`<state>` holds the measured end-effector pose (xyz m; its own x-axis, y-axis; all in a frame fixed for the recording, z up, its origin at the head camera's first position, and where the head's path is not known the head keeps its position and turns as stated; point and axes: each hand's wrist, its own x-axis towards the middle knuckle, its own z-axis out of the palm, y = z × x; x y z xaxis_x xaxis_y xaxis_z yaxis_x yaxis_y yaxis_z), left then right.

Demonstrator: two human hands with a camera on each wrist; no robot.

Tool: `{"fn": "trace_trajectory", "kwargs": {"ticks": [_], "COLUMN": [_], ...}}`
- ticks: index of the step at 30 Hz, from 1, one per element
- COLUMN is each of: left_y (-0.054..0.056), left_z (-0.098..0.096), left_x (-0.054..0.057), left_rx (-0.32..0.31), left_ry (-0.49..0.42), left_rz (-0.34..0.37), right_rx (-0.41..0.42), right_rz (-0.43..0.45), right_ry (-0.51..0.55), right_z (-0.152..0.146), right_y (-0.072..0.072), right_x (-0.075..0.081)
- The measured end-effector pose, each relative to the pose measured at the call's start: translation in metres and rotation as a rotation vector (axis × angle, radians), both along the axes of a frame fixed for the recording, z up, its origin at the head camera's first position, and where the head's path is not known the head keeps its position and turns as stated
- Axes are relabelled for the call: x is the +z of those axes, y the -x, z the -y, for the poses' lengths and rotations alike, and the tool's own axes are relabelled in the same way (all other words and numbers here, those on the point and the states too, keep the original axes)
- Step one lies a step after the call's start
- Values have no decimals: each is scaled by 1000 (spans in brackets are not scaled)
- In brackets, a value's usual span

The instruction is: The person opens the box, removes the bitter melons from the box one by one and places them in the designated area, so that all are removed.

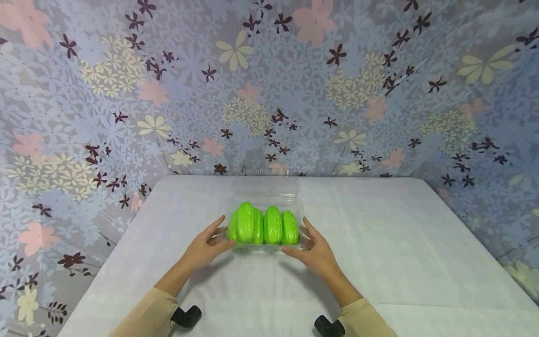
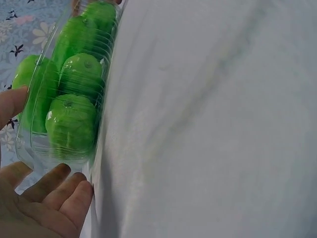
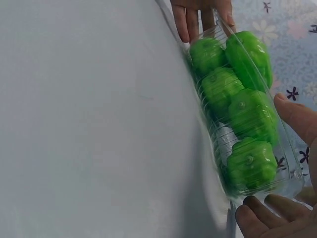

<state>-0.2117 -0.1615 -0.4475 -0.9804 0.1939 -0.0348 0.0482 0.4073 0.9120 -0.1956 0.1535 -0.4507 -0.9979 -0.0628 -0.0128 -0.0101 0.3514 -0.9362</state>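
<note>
A clear plastic clamshell box (image 1: 261,249) stands at the middle of the white table, its transparent lid (image 1: 265,187) folded open toward the wall. Inside lie several glossy, bright green vegetables (image 1: 273,225), long and ridged, side by side; one rests higher on the left. My left hand (image 1: 205,248) holds the box's left end, thumb on the front rim and fingers around the side. At the right end, my right hand (image 1: 317,252) grips in the same way. In the left wrist view, the thumb (image 2: 12,104) overlaps the rim, with fingertips at the box's lower end.
White cloth covers the table (image 1: 400,243). Behind it rises a wall (image 1: 189,93) with flowered paper. Black wrist mounts (image 1: 186,317) are strapped near both beige sleeves (image 1: 151,311).
</note>
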Motion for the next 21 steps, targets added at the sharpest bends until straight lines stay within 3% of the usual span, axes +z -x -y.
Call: {"fn": "trace_trajectory", "kwargs": {"ticks": [7, 21], "left_y": [1, 4], "left_z": [0, 1], "left_x": [0, 0], "left_rx": [-18, -12], "left_ry": [9, 73], "left_rz": [-9, -4], "right_rx": [-40, -57], "right_rz": [-23, -91], "right_ry": [-58, -48], "right_z": [0, 2], "right_y": [0, 2], "right_x": [5, 21]}}
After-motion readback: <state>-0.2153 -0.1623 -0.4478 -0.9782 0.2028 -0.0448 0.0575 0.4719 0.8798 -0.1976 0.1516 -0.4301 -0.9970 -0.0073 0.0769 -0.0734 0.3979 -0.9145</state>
